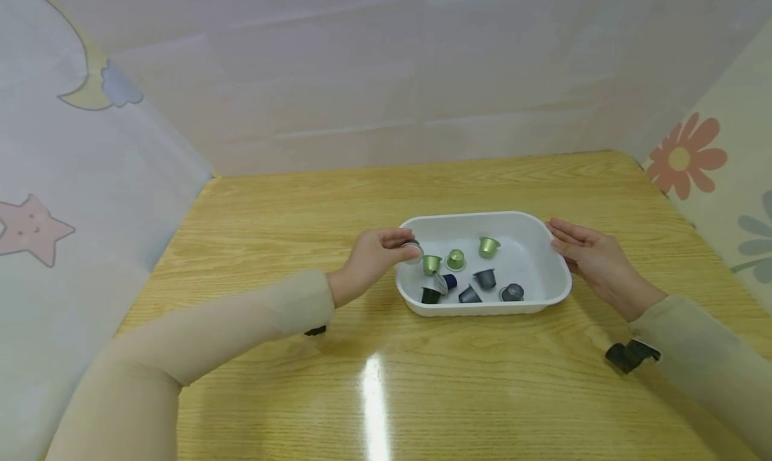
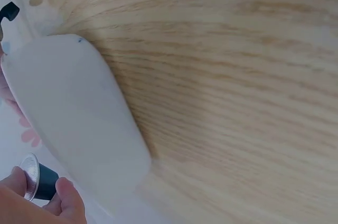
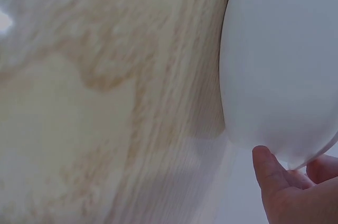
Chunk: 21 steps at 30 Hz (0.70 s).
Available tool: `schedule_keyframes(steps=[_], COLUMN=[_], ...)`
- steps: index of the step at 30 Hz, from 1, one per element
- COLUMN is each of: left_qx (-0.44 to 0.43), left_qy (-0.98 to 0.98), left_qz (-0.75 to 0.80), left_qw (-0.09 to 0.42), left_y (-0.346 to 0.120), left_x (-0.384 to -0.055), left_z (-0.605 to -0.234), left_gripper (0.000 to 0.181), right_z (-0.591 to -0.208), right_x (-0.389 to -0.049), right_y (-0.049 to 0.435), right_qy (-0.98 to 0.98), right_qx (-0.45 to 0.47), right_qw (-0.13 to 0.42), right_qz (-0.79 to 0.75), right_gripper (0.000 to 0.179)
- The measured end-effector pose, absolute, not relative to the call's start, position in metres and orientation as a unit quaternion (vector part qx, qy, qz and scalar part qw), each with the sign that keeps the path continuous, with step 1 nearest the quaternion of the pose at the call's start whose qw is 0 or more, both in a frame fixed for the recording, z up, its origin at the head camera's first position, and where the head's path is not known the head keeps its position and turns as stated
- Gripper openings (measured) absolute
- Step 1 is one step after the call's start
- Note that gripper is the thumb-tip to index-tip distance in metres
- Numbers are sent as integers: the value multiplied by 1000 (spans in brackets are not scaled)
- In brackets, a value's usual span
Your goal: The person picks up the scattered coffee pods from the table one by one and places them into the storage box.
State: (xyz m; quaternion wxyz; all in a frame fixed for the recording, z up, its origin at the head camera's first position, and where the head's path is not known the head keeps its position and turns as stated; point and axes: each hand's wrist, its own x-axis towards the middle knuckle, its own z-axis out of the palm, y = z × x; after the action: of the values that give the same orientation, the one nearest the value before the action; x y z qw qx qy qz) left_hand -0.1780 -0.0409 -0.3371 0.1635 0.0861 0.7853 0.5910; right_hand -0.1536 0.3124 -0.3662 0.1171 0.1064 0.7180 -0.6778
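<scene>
At the left end of the white tray (image 1: pixel 555 297), my left hand (image 1: pixel 372 263) pinches a dark coffee capsule (image 2: pixel 46 182) between thumb and fingers, its silvery lid facing sideways in the left wrist view. Inside the tray lie green capsules (image 1: pixel 488 247), dark grey capsules (image 1: pixel 485 279), a dark blue capsule (image 1: pixel 449 281) and a black capsule (image 1: pixel 431 295). My right hand (image 1: pixel 594 260) rests against the tray's right end with its fingers fairly straight. In the right wrist view a fingertip (image 3: pixel 260 152) touches the outer wall just below the rim.
The tray stands on a light wooden table (image 1: pixel 289 213). Behind the table is a pale wall (image 1: pixel 362 79), with printed cloth panels at both sides. A black wrist device (image 1: pixel 630 355) hangs under the right sleeve. A bright light reflection lies on the tabletop in front.
</scene>
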Motion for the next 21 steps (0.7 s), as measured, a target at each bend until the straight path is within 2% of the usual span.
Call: schedule_keyframes(steps=[5,13,21], left_qx=[99,86,102], left_qy=[769,756,750], left_qz=[608,611,609], left_qw=[173,219,236], left_y=[-30,-10,2], left_x=[-180,-179,-178], left_z=[-334,-339,-334], left_gripper=[49,49,53], right_z=[-366,-367,-366], right_x=[-154,-153,-154], right_y=[311,311,309], right_qy=[717,712,714], right_qx=[107,105,111], right_qw=[116,106,109], right_qz=[-679,-687,-683], right_gripper=[72,72,70])
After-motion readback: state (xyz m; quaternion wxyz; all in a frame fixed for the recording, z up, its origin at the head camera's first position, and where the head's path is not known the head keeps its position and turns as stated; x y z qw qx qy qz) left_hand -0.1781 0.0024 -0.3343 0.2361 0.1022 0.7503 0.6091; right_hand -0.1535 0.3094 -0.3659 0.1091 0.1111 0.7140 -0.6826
